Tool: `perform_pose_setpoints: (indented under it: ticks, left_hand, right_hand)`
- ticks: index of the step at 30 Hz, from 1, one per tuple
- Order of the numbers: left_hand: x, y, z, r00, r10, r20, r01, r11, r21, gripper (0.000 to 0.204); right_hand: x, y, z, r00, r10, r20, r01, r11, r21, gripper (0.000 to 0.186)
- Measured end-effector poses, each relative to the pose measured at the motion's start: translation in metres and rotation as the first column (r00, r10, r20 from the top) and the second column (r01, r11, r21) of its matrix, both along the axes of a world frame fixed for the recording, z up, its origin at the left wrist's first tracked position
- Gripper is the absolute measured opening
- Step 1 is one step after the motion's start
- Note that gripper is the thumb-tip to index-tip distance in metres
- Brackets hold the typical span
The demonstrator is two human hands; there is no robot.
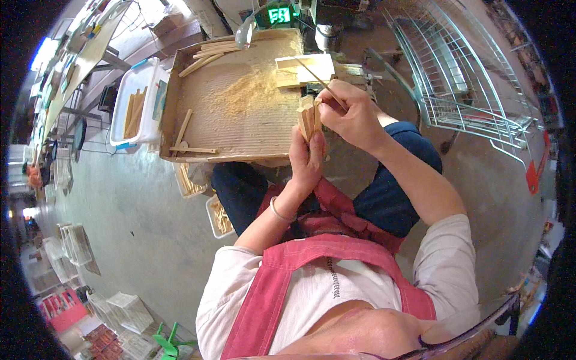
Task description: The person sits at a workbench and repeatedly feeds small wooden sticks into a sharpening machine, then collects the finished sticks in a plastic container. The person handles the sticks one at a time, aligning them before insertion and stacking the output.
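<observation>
My left hand (307, 157) grips a small bundle of flat wooden pieces (309, 115) held upright in front of me. My right hand (354, 114) pinches a thin wooden stick (318, 79) whose lower end meets the top of the bundle; the stick slants up to the left. Both hands sit over the near right corner of a cardboard tray (240, 108) strewn with sawdust (249, 90) and loose wooden strips (193, 149). A pale wooden box (305, 67) lies at the tray's far right.
A white plastic bin (135, 99) with wooden strips stands left of the tray. Small containers of sticks (219, 216) sit on the floor by my knee. A wire rack (462, 78) stands at the right. A green digital display (279, 15) is beyond the tray.
</observation>
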State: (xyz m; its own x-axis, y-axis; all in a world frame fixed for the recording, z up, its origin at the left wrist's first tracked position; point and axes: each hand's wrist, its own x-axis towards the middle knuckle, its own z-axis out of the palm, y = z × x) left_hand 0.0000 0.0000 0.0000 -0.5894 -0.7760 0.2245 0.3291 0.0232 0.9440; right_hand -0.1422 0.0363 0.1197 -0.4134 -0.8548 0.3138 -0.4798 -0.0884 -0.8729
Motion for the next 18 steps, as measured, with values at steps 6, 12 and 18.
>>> perform_pose_setpoints:
  ticks: [6, 12, 18]
  left_hand:
    - [0.006, 0.006, 0.011, 0.991, 0.092, 0.092, -0.088, 0.995, -0.046, 0.011]
    - [0.013, 0.000, 0.018, 0.969, 0.115, 0.220, -0.091, 0.989, -0.116, 0.014]
    - [0.016, -0.001, 0.036, 0.959, 0.091, 0.267, -0.068, 0.993, -0.097, 0.015]
  right_hand:
    - [-0.008, 0.002, 0.004, 0.992, 0.103, 0.069, -0.108, 0.992, 0.071, 0.011]
    - [-0.023, 0.001, 0.004, 0.977, 0.084, 0.198, -0.124, 0.972, 0.201, 0.017]
    - [-0.026, -0.003, -0.001, 0.975, 0.007, 0.221, -0.073, 0.955, 0.289, 0.021]
